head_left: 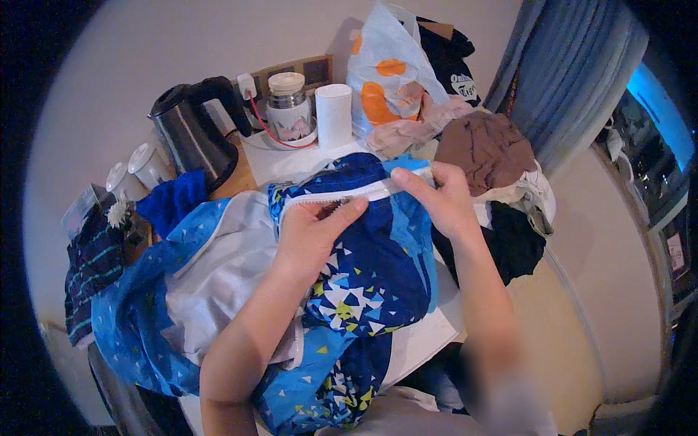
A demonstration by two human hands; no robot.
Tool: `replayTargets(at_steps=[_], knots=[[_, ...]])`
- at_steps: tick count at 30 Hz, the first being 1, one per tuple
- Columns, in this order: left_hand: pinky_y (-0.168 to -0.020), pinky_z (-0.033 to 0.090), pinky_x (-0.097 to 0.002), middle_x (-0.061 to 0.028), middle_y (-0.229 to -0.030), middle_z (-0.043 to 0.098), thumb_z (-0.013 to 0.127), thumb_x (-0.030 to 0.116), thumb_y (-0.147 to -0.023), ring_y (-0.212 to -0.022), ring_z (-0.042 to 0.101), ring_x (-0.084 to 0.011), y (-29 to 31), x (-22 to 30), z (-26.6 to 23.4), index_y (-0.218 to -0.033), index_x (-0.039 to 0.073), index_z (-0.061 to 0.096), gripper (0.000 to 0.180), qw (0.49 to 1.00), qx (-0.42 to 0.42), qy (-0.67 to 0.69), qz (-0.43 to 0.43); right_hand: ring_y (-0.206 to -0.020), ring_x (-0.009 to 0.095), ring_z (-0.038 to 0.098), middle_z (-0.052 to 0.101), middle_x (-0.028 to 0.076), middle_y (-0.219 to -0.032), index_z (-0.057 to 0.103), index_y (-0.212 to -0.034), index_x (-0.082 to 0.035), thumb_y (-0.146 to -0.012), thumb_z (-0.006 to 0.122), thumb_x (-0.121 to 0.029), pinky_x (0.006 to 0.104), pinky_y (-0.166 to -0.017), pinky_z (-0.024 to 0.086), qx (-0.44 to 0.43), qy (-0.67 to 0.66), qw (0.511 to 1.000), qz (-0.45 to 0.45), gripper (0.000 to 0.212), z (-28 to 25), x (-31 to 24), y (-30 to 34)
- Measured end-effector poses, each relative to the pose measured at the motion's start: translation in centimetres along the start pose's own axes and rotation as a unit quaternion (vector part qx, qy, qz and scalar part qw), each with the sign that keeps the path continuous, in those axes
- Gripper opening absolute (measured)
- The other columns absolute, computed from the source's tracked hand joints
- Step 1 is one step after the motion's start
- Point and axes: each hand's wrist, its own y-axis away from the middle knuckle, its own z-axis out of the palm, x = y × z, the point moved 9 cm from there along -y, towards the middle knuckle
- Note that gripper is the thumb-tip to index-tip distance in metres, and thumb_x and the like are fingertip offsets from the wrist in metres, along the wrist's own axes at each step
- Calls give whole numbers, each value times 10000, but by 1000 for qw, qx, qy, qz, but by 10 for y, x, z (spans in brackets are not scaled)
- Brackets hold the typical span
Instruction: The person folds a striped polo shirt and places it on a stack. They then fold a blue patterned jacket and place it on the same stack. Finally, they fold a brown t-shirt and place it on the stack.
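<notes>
A blue jacket [356,287] with white, yellow and light-blue triangles and a pale grey lining lies spread over the table, part of it draping toward me. My left hand [316,229] pinches one edge along its white zipper [374,192], thumb on top, the fingers partly hidden behind the cloth. At the right end of that strip, my right hand [443,196] grips the same edge between thumb and fingers. The zipper edge is stretched between both hands, and its teeth show near the left one.
Behind the jacket stand a kettle [193,134], a thermos jar [289,109], a white paper roll [334,116] and a plastic bag [389,73] with orange spots. Brown cloth [483,149] and black cloth [512,243] lie at right, a dark striped garment [94,269] at left.
</notes>
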Motion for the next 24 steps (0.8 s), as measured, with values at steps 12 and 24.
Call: replayTargets(at_steps=[12,24], knots=[[-768,497,-256,-78,-993,667,743,230,-804,-847,623,-132,7,-13,15,-1065,-22,642,377,988,2,146,-50,-606,28,405,489,-57,-637,580,-682,-27,-881,651,-165,208,-533,318,150,21,969,-195,253,-38,-28,6],[-576,445,-235,-39,-767,659,728,200,-809,-628,562,-96,31,-3,-62,-889,-20,682,238,990,92,93,-54,-565,27,369,478,-75,-601,595,-623,-69,-910,627,-288,210,-501,291,321,-25,941,-106,362,-146,45,-33]])
